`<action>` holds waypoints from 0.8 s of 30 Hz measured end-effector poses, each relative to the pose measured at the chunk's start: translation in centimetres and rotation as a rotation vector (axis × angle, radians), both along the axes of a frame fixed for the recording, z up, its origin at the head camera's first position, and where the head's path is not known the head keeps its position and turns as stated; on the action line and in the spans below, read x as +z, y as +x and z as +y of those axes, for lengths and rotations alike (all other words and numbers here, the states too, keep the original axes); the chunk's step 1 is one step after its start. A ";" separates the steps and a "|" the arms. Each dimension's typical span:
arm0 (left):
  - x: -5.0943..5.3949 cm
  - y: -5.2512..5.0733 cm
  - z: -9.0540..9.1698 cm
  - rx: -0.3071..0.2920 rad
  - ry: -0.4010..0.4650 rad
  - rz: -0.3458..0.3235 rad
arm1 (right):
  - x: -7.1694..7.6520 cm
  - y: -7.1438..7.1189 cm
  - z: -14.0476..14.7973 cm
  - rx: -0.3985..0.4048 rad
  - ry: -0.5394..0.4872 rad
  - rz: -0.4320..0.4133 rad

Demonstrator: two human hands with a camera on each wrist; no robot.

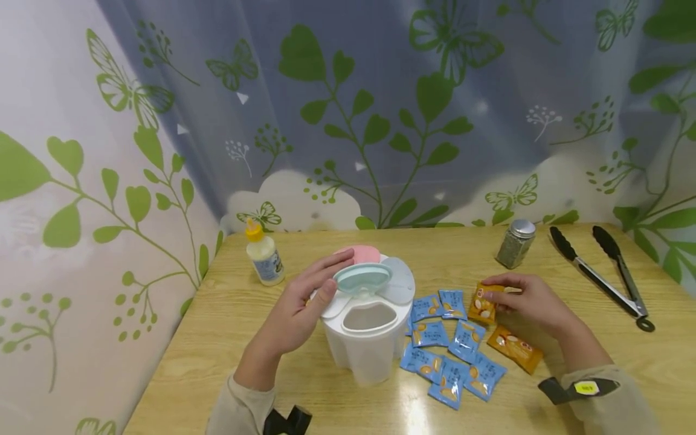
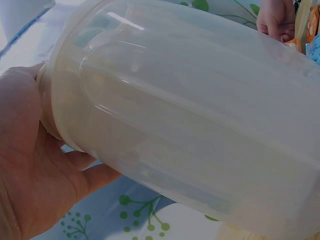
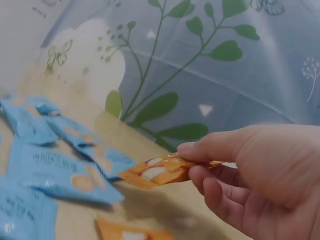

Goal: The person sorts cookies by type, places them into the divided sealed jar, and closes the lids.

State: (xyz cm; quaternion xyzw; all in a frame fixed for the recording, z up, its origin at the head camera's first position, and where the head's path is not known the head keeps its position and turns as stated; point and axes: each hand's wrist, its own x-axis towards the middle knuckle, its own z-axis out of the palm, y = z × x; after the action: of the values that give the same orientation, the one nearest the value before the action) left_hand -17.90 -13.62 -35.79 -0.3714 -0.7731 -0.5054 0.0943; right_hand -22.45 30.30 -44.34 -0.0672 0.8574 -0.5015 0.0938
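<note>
A white lidded container (image 1: 372,356) stands on the table, its front compartment uncovered under a raised teal flap (image 1: 363,278). My left hand (image 1: 301,302) rests along the lid's left side; the left wrist view shows that hand (image 2: 45,165) against the rim of the translucent container (image 2: 190,110). An orange packet (image 1: 481,304) is pinched between the thumb and fingers of my right hand (image 1: 535,305), also clear in the right wrist view, where the hand (image 3: 260,175) holds the packet (image 3: 160,171) above the table. Another orange packet (image 1: 515,348) lies just below.
Several blue packets (image 1: 429,333) lie between the container and my right hand. A yellow-capped bottle (image 1: 266,260) stands at the back left. At the back right are a silver-lidded jar (image 1: 515,244) and black-tipped tongs (image 1: 603,278). A patterned curtain (image 1: 337,121) hangs behind the table.
</note>
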 end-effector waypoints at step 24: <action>-0.2 -0.1 0.1 -0.003 0.019 0.037 | 7.7 4.1 -8.3 0.196 -0.572 0.123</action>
State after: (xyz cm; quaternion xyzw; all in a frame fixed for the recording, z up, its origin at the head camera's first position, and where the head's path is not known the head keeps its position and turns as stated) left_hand -17.98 -13.57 -35.98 -0.3811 -0.7657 -0.5060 0.1116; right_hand -18.34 21.96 -36.65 -0.2033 0.6749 -0.7062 0.0669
